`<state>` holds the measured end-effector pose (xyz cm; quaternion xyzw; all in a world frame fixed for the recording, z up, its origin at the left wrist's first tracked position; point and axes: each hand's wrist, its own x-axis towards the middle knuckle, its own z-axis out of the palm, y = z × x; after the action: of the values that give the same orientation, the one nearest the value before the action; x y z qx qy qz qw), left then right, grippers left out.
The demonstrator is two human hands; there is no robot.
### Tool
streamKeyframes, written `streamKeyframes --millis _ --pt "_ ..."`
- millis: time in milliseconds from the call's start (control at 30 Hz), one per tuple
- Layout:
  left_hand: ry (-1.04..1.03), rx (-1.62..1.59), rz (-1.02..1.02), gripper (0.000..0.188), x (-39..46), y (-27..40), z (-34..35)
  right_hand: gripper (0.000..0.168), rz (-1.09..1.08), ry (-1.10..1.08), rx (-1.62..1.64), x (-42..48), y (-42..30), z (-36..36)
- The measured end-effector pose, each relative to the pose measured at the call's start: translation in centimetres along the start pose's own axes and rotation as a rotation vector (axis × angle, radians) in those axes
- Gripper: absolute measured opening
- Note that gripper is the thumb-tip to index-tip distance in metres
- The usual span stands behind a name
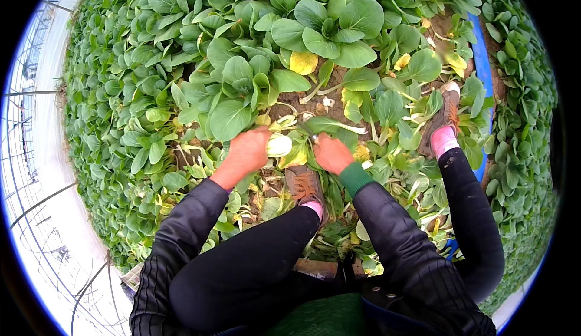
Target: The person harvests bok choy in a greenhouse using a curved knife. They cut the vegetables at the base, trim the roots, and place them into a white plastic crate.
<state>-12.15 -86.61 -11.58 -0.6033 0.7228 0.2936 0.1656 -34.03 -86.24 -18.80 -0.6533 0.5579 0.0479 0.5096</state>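
My left hand (pixel 248 150) is closed around the base of a leafy green plant, likely bok choy; its pale cut stem end (pixel 278 145) points right, toward my other hand. My right hand (pixel 332 153) grips a small knife (pixel 308 131), whose blade angles up and left; its handle is mostly hidden in the fingers. Between the hands lies a yellowing leaf (pixel 297 152). A loose green leaf with a white stalk (pixel 336 125) rests just above my right hand. Rooted leafy greens (pixel 324 32) stand beyond both hands.
My shoes (pixel 305 186) are planted among trimmed leaves, one between my forearms, the other at the right. A blue strip (pixel 482 63) runs along the right side of the bed. More rows of greens (pixel 522 104) grow past it. White sheeting and thin metal framing (pixel 54 154) border the left.
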Motion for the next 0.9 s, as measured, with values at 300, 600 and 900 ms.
streamKeyframes --millis 300,600,900 --pt "-0.284 -1.476 -0.006 0.059 -4.7 -1.0 -5.2 0.028 -0.179 0.184 1.280 -4.4 -0.8 -5.7" --pt "-0.338 -1.668 0.056 0.069 -4.8 2.4 -5.3 0.030 -0.212 0.008 1.460 -5.9 -2.6 -7.7" --pt "-0.180 -1.654 0.097 0.069 -3.1 1.3 -5.1 0.032 -0.086 0.630 0.800 -6.3 1.7 -8.8"
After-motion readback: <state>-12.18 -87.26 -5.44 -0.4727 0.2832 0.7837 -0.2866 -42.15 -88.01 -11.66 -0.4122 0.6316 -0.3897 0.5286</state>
